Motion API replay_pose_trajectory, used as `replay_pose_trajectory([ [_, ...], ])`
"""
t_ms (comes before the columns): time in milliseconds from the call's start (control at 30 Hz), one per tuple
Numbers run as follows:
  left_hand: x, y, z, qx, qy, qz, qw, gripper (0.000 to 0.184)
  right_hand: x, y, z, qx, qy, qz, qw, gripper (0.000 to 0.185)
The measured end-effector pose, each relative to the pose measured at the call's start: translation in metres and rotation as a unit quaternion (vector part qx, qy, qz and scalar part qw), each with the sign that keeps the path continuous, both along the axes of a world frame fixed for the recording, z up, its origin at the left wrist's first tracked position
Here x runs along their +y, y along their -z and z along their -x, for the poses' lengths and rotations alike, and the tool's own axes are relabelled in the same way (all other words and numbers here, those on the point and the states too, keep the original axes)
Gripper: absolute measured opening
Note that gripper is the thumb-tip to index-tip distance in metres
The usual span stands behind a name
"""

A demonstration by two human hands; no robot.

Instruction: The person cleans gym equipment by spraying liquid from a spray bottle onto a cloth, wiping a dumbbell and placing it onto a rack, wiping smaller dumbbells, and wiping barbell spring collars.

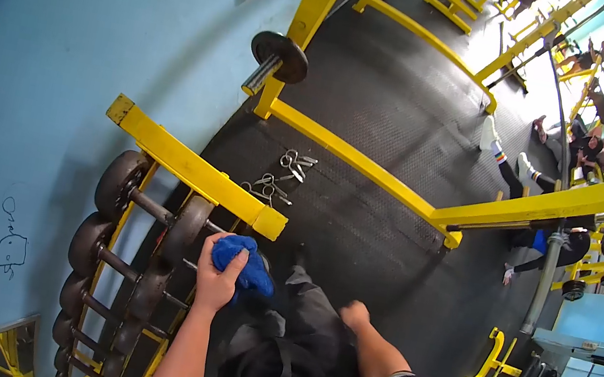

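My left hand is closed around a bunched blue cloth, with the thumb pressed on top of it. The cloth is beside the upper dumbbells of the rack, near the end of its yellow beam. Whether the cloth touches a dumbbell I cannot tell. Black dumbbells with metal handles lie in a row on the rack to the left of this hand. My right hand hangs over the dark floor in front of my body, its fingers curled in with nothing showing in them.
Several metal spring collars lie on the black rubber floor beyond the rack. A yellow frame with a weight plate stands ahead. At right, a person is low near the floor. A blue wall borders the left.
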State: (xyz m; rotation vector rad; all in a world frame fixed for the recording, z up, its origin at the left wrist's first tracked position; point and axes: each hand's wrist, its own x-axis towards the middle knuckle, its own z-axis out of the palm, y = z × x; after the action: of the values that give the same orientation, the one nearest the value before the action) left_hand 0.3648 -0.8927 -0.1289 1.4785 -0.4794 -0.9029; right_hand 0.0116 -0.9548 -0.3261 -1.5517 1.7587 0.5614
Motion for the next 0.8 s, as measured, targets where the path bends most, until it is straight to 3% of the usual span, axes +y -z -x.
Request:
replay_pose_trajectory([
  [67,-0.015,-0.01,-0.006,-0.038,0.024,-0.025,0.999,0.039,0.027,0.017,0.036,0.114,0.184,-0.058,0.974,0.027],
  [100,-0.027,-0.011,-0.009,-0.063,0.023,-0.019,0.998,0.042,0.032,0.028,0.044,0.115,0.188,-0.072,0.973,0.027],
  [167,-0.047,0.0,-0.015,-0.087,0.014,-0.023,0.996,0.05,0.04,0.055,0.056,0.006,0.232,-0.103,0.967,0.023],
  [200,-0.062,0.0,-0.02,-0.106,0.007,-0.011,0.994,0.047,0.038,0.069,0.055,0.007,0.238,-0.119,0.964,0.023],
  [267,-0.094,0.019,-0.03,-0.005,-0.009,0.045,0.999,0.044,0.028,0.106,0.049,-0.011,0.224,-0.047,0.974,0.021],
  [367,-0.163,0.053,-0.032,-0.072,0.062,-0.03,0.995,0.039,-0.021,0.165,0.01,-0.053,0.273,-0.01,0.961,0.019],
  [467,-0.207,0.097,-0.034,-0.093,0.13,-0.127,0.979,0.033,-0.09,0.222,-0.054,-0.19,0.232,-0.031,0.954,0.03],
  [600,-0.236,0.153,-0.043,-0.127,0.154,-0.227,0.953,0.028,-0.186,0.273,-0.155,-0.321,0.187,-0.002,0.928,0.023],
  [667,-0.244,0.167,-0.048,-0.259,0.273,-0.362,0.853,0.03,-0.23,0.303,-0.191,-0.316,0.141,-0.006,0.938,0.022],
  [733,-0.234,0.173,-0.053,-0.253,0.306,-0.43,0.811,0.034,-0.265,0.341,-0.217,-0.293,0.154,-0.06,0.942,0.026],
  [800,-0.23,0.176,-0.053,-0.211,0.296,-0.507,0.781,0.033,-0.292,0.376,-0.232,-0.246,0.088,-0.028,0.965,0.027],
])
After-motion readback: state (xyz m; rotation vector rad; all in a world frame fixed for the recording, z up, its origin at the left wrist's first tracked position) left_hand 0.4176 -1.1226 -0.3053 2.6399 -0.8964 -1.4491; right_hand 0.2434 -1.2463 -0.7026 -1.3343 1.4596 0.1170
